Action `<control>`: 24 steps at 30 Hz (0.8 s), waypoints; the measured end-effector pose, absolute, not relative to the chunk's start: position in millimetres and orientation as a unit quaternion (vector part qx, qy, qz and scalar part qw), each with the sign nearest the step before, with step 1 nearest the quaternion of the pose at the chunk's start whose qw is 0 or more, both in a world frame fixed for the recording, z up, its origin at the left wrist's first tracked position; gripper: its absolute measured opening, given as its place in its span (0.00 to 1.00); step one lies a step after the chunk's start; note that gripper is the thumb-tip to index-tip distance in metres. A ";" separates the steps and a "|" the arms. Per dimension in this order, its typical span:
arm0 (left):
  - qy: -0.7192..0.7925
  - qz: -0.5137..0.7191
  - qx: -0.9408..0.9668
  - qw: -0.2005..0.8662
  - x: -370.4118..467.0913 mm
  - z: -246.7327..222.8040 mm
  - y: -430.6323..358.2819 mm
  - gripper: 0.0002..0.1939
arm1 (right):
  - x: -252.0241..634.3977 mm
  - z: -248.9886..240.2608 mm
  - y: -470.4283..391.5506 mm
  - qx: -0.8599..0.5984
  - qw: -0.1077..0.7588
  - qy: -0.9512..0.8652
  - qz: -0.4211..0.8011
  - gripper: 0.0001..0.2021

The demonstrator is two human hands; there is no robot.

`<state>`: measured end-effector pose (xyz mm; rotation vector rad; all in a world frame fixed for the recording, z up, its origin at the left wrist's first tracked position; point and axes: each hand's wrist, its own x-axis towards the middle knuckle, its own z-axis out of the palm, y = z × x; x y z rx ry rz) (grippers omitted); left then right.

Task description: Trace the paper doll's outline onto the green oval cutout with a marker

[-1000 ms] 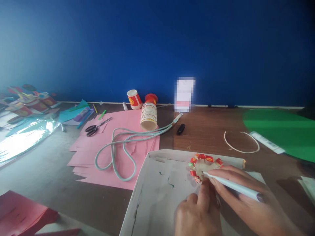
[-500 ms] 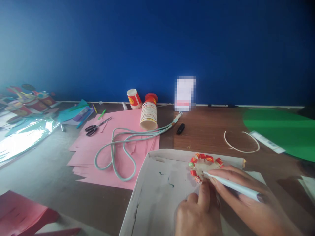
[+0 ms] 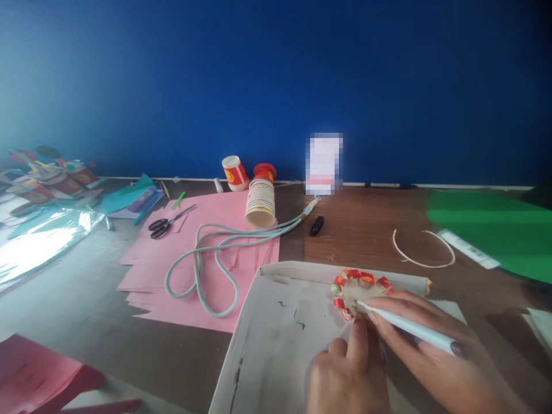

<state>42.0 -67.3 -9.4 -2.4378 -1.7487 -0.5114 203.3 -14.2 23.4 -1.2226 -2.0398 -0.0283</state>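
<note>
A ring-shaped paper piece (image 3: 352, 290) with red, yellow and green folded tabs around its edge lies on a white board (image 3: 276, 339). My left hand (image 3: 351, 371) presses on its near edge, fingers closed; the fingertips partly hide what they grip. My right hand (image 3: 414, 339) is closed around a white pen (image 3: 414, 328), whose tip rests at the pale middle of the piece. Small dark pen marks (image 3: 299, 321) show on the board to the left.
Pink sheets (image 3: 172, 270) bear scissors (image 3: 161, 226), a looped pale cord (image 3: 207, 249) and stacked paper cups (image 3: 260, 201). A black cap (image 3: 316, 225) and curved white strip (image 3: 422, 264) lie behind the board. Green paper (image 3: 495, 230) is at the right.
</note>
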 end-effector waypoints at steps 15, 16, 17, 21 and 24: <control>-0.577 -0.175 -0.798 -0.001 38.5 -20.7 -70.4 0.24 | 202.9 22.3 -13.0 -0.472 0.370 -0.800 -0.021 0.07; -0.576 -0.173 -0.799 0.004 38.5 -19.2 -70.2 0.25 | 202.7 22.7 -12.8 -0.470 0.369 -0.802 -0.021 0.07; -0.575 -0.171 -0.800 0.009 38.5 -17.0 -69.9 0.25 | 202.5 22.9 -12.6 -0.467 0.369 -0.803 -0.022 0.07; -0.565 -0.160 -0.809 0.020 39.6 -9.5 -68.7 0.24 | 202.6 22.7 -12.5 -0.467 0.367 -0.804 -0.024 0.07; -0.570 -0.164 -0.805 0.008 43.9 -14.8 -69.4 0.25 | 203.0 22.9 -12.9 -0.472 0.368 -0.801 -0.026 0.08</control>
